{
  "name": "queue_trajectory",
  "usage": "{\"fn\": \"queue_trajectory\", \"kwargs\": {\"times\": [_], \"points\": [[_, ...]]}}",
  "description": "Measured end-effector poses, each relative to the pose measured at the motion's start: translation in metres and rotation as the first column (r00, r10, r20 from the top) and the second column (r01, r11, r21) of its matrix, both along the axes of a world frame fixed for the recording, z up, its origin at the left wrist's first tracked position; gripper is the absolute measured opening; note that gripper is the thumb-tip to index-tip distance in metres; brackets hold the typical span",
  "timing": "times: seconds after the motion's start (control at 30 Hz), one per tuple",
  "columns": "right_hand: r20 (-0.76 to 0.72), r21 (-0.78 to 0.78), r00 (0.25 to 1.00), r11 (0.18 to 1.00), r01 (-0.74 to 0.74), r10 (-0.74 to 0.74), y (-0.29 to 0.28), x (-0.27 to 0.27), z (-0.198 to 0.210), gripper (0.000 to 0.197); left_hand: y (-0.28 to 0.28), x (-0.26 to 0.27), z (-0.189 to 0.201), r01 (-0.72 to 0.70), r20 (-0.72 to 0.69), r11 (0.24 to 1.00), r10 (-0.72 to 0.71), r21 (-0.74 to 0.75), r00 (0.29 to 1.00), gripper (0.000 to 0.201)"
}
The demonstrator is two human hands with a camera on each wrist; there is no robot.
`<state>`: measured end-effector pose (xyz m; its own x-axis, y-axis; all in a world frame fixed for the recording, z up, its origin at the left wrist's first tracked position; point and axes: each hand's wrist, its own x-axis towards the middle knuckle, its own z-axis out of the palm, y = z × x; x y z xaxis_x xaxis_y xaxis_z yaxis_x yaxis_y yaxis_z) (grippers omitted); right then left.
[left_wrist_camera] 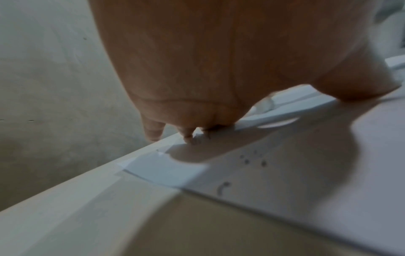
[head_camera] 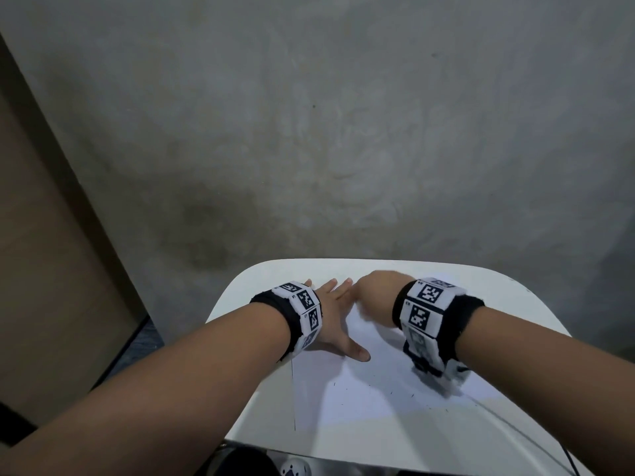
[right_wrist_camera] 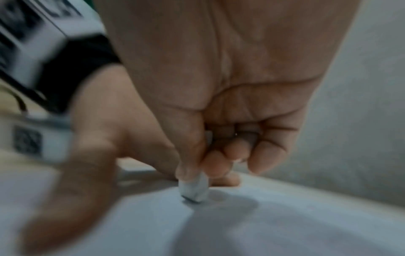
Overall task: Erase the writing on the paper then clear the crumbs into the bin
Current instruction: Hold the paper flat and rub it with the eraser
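A white sheet of paper [head_camera: 360,396] lies on a small white table [head_camera: 515,297]. Dark eraser crumbs [head_camera: 391,393] are scattered over its near part, and a few specks [left_wrist_camera: 254,159] and a pencil mark [left_wrist_camera: 223,188] show in the left wrist view. My left hand [head_camera: 335,317] lies flat on the paper's far left part, fingers spread. My right hand [head_camera: 376,297] is curled just right of it and pinches a white eraser [right_wrist_camera: 194,189], whose tip touches the paper [right_wrist_camera: 285,225]. No bin is in view.
A grey concrete floor [head_camera: 309,132] lies beyond the table. A brown panel [head_camera: 51,252] stands at the left. A thin cable [head_camera: 515,427] runs over the table's near right corner. Dark objects [head_camera: 240,462] sit below the near edge.
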<state>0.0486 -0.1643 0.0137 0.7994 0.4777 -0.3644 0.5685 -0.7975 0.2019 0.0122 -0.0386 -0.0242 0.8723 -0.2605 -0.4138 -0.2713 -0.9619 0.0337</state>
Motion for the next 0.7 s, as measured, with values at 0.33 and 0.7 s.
{"fn": "queue_trajectory", "kwargs": {"times": [0.33,0.7], "points": [[-0.071,0.051,0.997,0.999,-0.011,0.015,-0.005,-0.003,0.005,0.019,0.001,0.002,-0.002,0.01,0.01,1.0,-0.01,0.025,1.0,0.121],[0.015,0.032,0.998,0.997,0.063,-0.064,-0.02,0.011,0.017,0.027,0.003,0.002,-0.004,0.009,0.033,0.998,-0.011,0.059,0.999,0.122]]}}
